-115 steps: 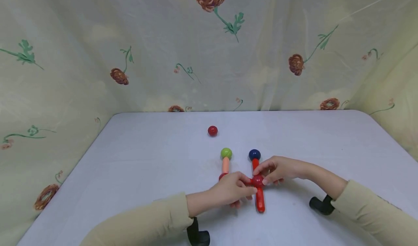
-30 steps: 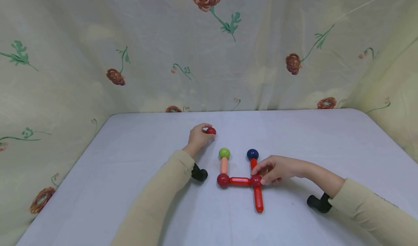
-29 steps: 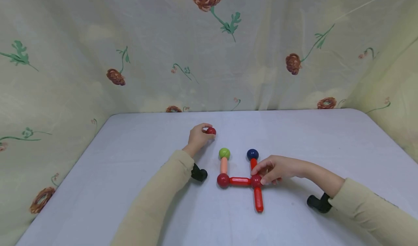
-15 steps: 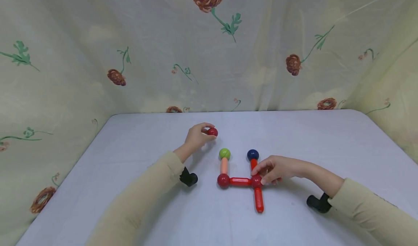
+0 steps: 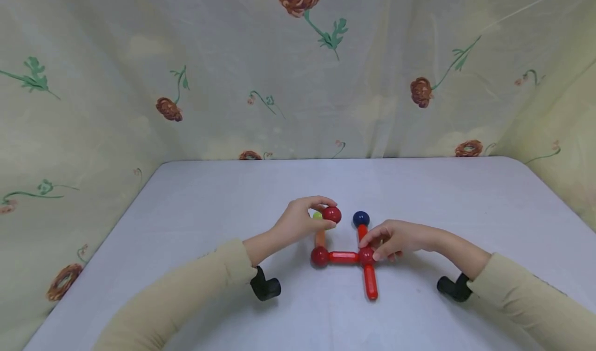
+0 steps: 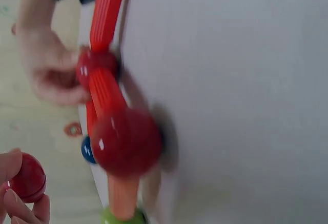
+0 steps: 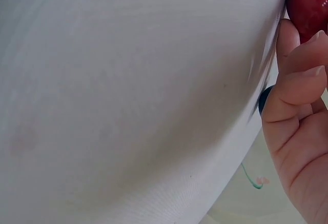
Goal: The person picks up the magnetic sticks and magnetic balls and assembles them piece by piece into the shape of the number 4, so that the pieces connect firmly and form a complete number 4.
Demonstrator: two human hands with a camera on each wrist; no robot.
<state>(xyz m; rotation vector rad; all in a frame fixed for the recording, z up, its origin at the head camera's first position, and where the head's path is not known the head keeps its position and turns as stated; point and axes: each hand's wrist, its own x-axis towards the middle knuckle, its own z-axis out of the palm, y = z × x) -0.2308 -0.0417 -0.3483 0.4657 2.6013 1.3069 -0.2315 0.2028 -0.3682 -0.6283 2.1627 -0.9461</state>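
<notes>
My left hand (image 5: 300, 219) pinches a loose red ball (image 5: 332, 215) between thumb and fingers, held above the joined pieces. My right hand (image 5: 402, 238) grips the red ball (image 5: 367, 256) at the right junction. From that ball, one red stick (image 5: 370, 282) points toward me, another red stick (image 5: 362, 231) runs back to a dark blue ball (image 5: 360, 218), and a third red stick (image 5: 343, 258) leads left to another red ball (image 5: 319, 257). A peach stick (image 5: 319, 238) goes back from there to a green ball (image 5: 317, 215), partly hidden by my left hand.
The joined pieces lie on a white-covered table (image 5: 209, 201). Behind it hangs a flower-patterned curtain (image 5: 214, 71). Black wrist mounts sit under both cuffs, the left mount (image 5: 265, 284) close to the tabletop.
My left hand let go of the joined pieces, reached to the back, took the loose red ball and carried it nearer and to the right. My right hand has stayed at its junction.
</notes>
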